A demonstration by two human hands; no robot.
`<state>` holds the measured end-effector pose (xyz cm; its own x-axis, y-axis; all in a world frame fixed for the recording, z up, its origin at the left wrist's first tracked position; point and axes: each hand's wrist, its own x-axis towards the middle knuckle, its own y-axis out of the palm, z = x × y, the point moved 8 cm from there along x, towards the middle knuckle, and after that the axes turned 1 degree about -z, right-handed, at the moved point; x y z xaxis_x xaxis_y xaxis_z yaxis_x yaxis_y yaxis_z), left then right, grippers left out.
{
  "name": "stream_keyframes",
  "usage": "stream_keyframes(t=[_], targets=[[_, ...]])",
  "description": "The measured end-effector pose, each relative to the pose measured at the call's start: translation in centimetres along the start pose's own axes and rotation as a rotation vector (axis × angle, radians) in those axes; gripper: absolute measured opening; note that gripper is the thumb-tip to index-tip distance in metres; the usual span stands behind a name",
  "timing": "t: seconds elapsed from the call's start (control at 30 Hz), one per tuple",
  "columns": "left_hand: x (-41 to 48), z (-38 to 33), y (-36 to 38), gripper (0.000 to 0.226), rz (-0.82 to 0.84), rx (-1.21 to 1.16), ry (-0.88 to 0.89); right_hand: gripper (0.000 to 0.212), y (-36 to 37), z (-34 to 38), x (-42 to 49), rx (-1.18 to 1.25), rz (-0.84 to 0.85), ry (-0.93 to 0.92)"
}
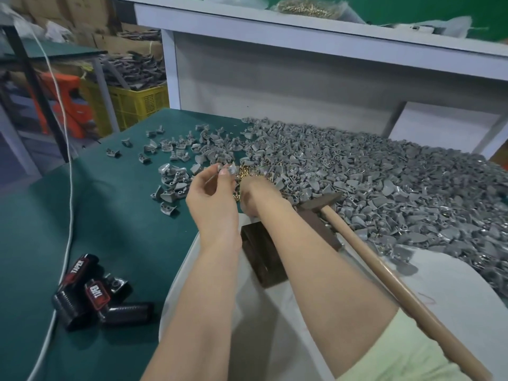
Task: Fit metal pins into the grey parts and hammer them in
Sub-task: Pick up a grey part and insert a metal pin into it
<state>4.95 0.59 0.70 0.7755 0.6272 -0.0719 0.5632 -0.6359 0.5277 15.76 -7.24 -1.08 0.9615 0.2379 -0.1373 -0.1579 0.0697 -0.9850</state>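
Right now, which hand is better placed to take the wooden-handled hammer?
Right. The right hand is nearer the wooden-handled hammer; the left hand pinches a small grey part.

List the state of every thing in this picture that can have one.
left hand: pinches a grey part
right hand: reaches into the brass pins, fingers hidden
hammer: lies unheld beside the right arm
heap of parts: loose on the green table

Head-worn camera (wide-angle) looks forward and down, close over the green table (pixel 110 229)
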Motion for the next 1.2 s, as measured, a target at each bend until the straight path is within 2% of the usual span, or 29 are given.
stream_keyframes(t=[0.1,0.17,0.27,0.4,0.47,0.53,0.6,0.67,0.77,0.83,1.03,1.2], targets=[[-0.1,0.1,0.3,0.010,0.027,-0.013,-0.011,0.007,-0.8,-0.3,-0.2,0.131,-0.068,0.001],[-0.3,-0.1,0.8,0.009,0.076,0.039,0.012,0.012,-3.0,-1.7,-1.4,0.260,-0.219,0.015],[-1.4,-0.3,2.8,0.009,0.279,0.162,0.061,0.016,-6.0,-5.5,-5.0,0.611,-0.365,0.048],[-4.0,0.5,5.7,0.009,0.542,0.571,0.234,0.016,-7.1,-10.0,-9.8,0.965,-0.413,0.087],[-5.2,1.3,6.5,0.010,0.629,0.757,0.314,0.012,-6.5,-11.2,-12.1,1.181,-0.405,0.090],[-5.8,2.2,6.7,0.011,0.673,0.981,0.354,0.013,-5.7,-12.0,-13.8,1.260,-0.408,0.102],[-5.8,2.5,6.5,0.004,0.662,1.223,0.416,0.010,-4.6,-12.5,-14.5,1.259,-0.412,0.117],[-5.6,2.5,6.3,0.005,0.647,1.343,0.446,0.011,-4.0,-12.3,-14.7,1.156,-0.439,0.109],[-5.6,2.5,6.3,0.005,0.677,1.365,0.439,0.014,-3.7,-11.1,-14.5,0.796,-0.507,0.034],[-5.6,2.5,6.3,0.007,0.691,1.368,0.444,0.010,-3.2,-10.6,-14.2,0.673,-0.518,0.008],[-5.6,2.6,6.4,0.011,0.699,1.376,0.477,0.007,-3.0,-9.7,-14.1,0.484,-0.557,-0.011],[-5.6,2.6,6.4,0.012,0.689,1.366,0.482,0.006,-3.2,-9.2,-14.6,0.442,-0.574,-0.014]])
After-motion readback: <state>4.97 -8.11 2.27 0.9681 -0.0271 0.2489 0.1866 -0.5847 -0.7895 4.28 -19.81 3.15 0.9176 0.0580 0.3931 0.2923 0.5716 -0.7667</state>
